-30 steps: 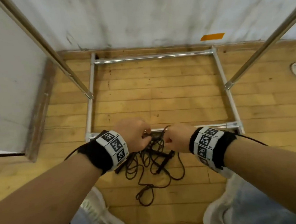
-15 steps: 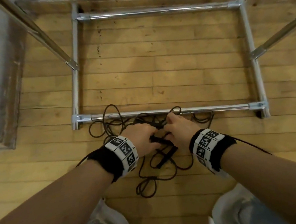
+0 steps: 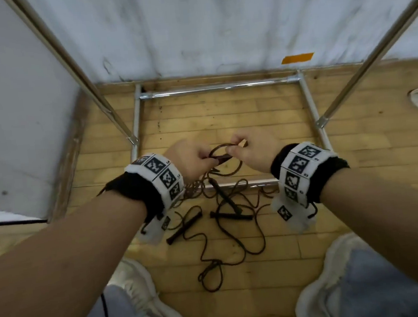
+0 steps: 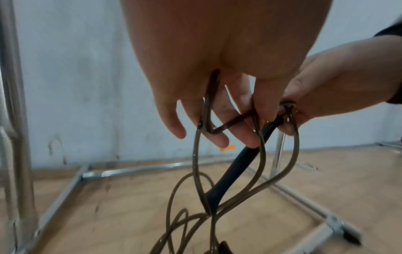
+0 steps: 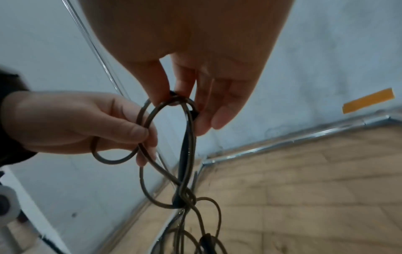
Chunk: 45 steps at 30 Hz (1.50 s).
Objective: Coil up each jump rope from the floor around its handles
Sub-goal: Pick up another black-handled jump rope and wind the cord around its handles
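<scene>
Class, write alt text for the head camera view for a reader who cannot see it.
Two hands, left hand and right hand, pinch loops of a brown jump rope above a wooden floor. More tangled rope and black handles lie below, inside a metal frame.

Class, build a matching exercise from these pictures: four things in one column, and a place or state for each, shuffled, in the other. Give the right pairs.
Things:
1. black handle
2. orange tape
3. metal frame
4. rope tangle

Places or states:
A. stuck on the wall
B. lying on the wooden floor between the shoes
C. hanging below the right hand
D. standing on the floor by the wall

Pairs: 1-C, 2-A, 3-D, 4-B
</scene>
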Motion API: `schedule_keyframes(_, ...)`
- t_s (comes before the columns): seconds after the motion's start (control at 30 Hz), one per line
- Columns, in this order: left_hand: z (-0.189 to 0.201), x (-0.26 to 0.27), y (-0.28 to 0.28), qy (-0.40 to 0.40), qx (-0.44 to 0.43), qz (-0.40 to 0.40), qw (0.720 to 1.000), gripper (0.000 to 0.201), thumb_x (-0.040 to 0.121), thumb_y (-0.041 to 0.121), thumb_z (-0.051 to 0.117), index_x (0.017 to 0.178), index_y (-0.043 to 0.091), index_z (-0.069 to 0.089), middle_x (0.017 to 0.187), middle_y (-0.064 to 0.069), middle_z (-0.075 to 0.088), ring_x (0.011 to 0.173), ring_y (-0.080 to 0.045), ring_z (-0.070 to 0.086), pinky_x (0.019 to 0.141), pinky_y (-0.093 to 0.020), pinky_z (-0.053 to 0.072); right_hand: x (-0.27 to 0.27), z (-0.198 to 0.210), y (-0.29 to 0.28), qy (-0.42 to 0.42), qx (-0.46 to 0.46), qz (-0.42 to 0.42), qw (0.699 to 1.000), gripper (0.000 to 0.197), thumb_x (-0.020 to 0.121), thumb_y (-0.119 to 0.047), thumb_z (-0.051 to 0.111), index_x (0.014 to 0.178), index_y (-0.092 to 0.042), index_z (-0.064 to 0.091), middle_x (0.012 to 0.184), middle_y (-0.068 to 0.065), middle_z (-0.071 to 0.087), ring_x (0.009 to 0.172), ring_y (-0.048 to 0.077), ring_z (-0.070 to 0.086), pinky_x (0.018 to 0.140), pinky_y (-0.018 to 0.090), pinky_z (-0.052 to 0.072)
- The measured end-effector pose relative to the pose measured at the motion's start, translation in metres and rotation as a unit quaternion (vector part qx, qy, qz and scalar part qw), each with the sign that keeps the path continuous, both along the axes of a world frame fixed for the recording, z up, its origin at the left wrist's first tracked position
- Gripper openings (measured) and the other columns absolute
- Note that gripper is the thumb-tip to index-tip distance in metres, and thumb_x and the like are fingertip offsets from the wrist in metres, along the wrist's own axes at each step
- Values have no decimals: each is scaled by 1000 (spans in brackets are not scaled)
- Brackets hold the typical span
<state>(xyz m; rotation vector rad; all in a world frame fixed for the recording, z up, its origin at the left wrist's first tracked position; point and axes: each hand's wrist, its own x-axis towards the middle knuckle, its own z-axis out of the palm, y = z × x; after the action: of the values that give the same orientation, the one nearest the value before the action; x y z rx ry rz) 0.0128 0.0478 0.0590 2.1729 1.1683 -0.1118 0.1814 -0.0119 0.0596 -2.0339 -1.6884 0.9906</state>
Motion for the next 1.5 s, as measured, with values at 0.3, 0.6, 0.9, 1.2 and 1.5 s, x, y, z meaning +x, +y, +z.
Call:
schedule_keyframes(0.3, 140, -5, -35, -41, 118, -5, 992, 16, 90, 37, 61, 76, 32, 65, 71, 11, 66, 67, -10, 61, 58, -26, 46, -10, 135, -38, 109, 118, 0, 987, 21, 80, -22, 70, 75, -19, 49, 75, 0, 58, 64, 16, 58, 65, 34, 49)
schedule_keyframes(0.6, 178, -21, -59, 19, 162, 35, 986, 32, 76, 56, 69, 70, 26, 60, 59, 8, 64, 59, -8, 61, 54, -26, 43, -4, 175, -54, -166, 168, 106, 966, 13, 92, -28, 55, 97, -19, 62, 94, 0, 56, 86, 19, 53, 72, 31, 39)
schedule_keyframes(0.9, 161, -20, -49, 70, 188, -1, 980, 16, 93, 36, 55, 95, 29, 70, 83, 9, 66, 83, -13, 60, 79, -33, 48, -14, 152, -55, -111, 71, 137, 982, 21, 94, -36, 49, 79, -24, 59, 68, -3, 60, 62, 13, 55, 52, 26, 36)
schedule_keyframes(1.2, 167, -16, -29, 9, 278, 16, 960, 18, 94, 20, 51, 99, 22, 68, 98, 4, 59, 92, -19, 56, 80, -38, 49, -26, 154, -43, 97, 52, 92, 990, 23, 95, -31, 48, 84, -17, 63, 83, 1, 70, 81, 22, 66, 72, 35, 54)
schedule_keyframes(1.5, 162, -12, -33, -118, 223, 118, 960, 12, 91, 34, 60, 94, 23, 63, 88, 7, 65, 84, -14, 62, 82, -37, 53, -26, 168, -42, 325, 66, -74, 941, 22, 95, -16, 52, 79, -5, 62, 81, 13, 68, 53, 14, 55, 56, 26, 50)
